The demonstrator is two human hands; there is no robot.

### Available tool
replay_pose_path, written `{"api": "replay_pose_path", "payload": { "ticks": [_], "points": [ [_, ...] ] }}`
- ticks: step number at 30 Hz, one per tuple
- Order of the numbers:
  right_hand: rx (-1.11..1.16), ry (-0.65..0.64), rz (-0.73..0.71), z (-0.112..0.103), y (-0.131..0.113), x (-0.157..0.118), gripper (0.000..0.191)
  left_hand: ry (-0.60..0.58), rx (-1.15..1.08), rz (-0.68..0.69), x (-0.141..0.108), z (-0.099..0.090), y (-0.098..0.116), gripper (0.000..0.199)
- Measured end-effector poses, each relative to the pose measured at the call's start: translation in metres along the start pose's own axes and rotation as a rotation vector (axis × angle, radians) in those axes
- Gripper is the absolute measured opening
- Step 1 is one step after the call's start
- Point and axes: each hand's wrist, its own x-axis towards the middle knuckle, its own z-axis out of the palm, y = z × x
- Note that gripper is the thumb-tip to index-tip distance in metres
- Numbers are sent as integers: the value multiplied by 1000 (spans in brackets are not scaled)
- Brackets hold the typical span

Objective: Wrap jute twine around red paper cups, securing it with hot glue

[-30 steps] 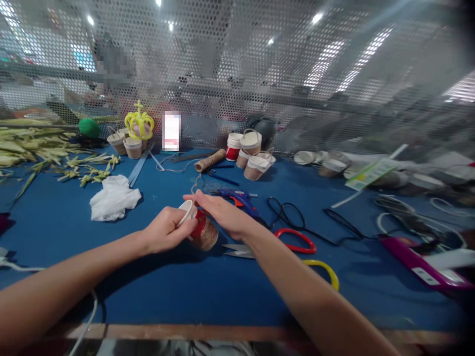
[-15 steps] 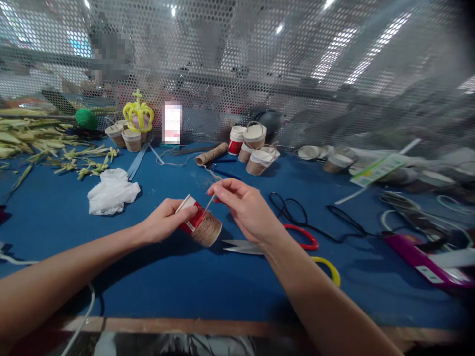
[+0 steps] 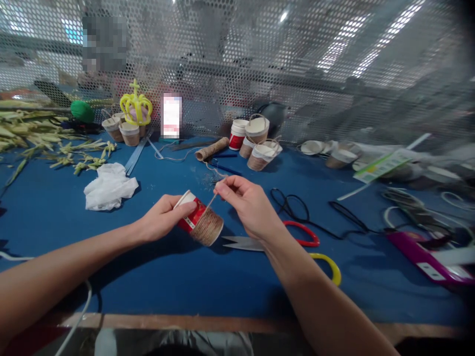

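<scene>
My left hand (image 3: 165, 216) is closed round the rim end of a paper cup (image 3: 187, 199), which lies tilted with its base to the lower right. Brown twine (image 3: 208, 226) is wound in close rows over the base half; red and white print shows above it. Between thumb and fingers, my right hand (image 3: 247, 200) pinches the twine, pulled taut from the cup's side. The strand runs on behind that hand toward a twine roll (image 3: 212, 149). Scissors (image 3: 245, 243) with one red and one yellow handle lie partly under my right wrist.
Twine-covered cups (image 3: 262, 154) stand at the back beside a red and white cup stack (image 3: 238, 134). Crumpled white tissue (image 3: 110, 188) lies left, with dried husks (image 3: 33, 123) behind. A black cord (image 3: 300, 210) and a purple tool (image 3: 415, 254) are at right. Perforated metal screen (image 3: 208, 64) closes the back.
My right hand has shifted slightly right, drawing the twine along the cup. The cup has turned a little in my left hand, and the camera view has tilted slightly.
</scene>
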Motion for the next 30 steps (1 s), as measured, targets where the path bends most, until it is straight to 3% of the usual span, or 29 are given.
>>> {"api": "replay_pose_path", "payload": {
  "ticks": [15, 30],
  "points": [
    [-143, -63, 20, 2, 0, 0, 17, 15, 37, 91, -5, -1, 2, 29],
    [-132, -136, 42, 8, 5, -3, 21, -1, 179, 240, -9, -1, 3, 35]
  ]
}}
